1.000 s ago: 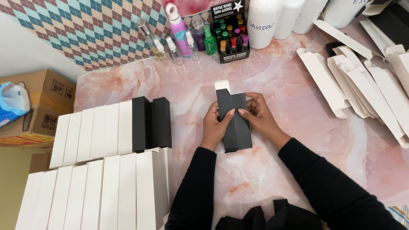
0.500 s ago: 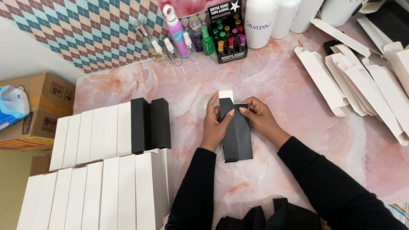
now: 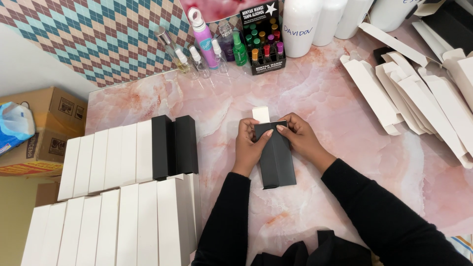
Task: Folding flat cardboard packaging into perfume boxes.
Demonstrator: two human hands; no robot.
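Plainly, the black box lies at the centre of the frame on the pink desk, its white flap sticking out at the top. The left hand and right hand both pinch its upper end. It looks like light, thin card, easily creased, so holding it by the edges seems safest.

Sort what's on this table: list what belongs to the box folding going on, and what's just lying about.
In use: left hand, right hand, black box, folded box rows, flat white blanks.
Lying about: spray bottles, small vial display, cardboard cartons.
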